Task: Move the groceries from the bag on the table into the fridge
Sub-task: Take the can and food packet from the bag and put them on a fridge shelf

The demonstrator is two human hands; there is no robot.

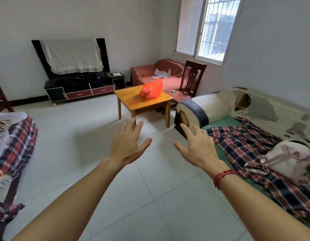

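Note:
A red-orange plastic bag (151, 89) sits bulging on a small wooden table (133, 101) across the room. Its contents are hidden by the plastic. My left hand (127, 145) and my right hand (198, 147) are stretched out in front of me over the tiled floor, well short of the table. Both hands have spread fingers and hold nothing. A red string circles my right wrist. No fridge is in view.
A worn sofa (255, 119) with a plaid cloth and a pale pink bag (289, 159) lines the right side. A dark wooden chair (191, 79) and a red-covered couch (161, 73) stand behind the table. A TV stand (84, 89) is at the back left. Plaid-covered furniture (13, 145) is at the left.

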